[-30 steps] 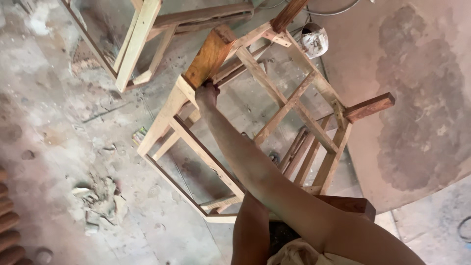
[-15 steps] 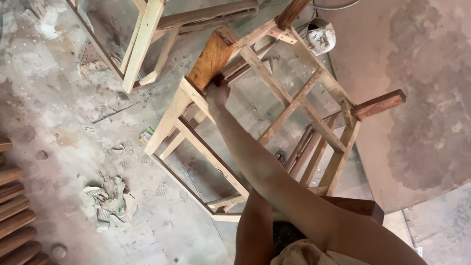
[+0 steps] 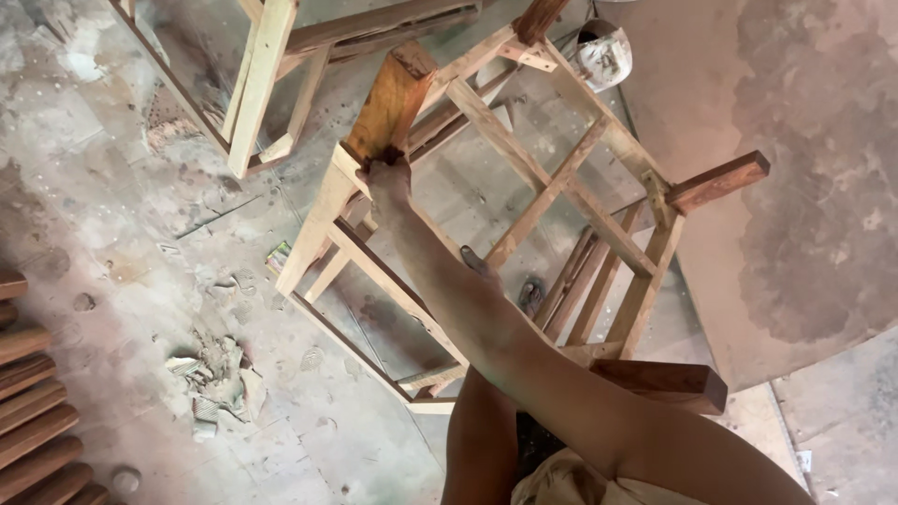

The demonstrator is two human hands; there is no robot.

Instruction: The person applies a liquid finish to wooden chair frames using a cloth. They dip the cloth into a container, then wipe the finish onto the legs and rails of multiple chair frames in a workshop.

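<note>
1. Head view: right hand (image 3: 385, 178) at full reach, fingers clamped on the dark brown wooden leg (image 3: 393, 98) of a pale unfinished wooden chair frame (image 3: 552, 201), centre scene
2. Left hand out of view
3. Brown turned wooden spindles (image 3: 33, 411) stacked near left on the dusty concrete floor (image 3: 122, 234)

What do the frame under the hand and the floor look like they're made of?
Frame: bare wood, pale rails with visible grain; darker reddish posts, seemingly unfinished. One hand grips a darker post. Floor: likely concrete, grey, stained and dusty.
</note>
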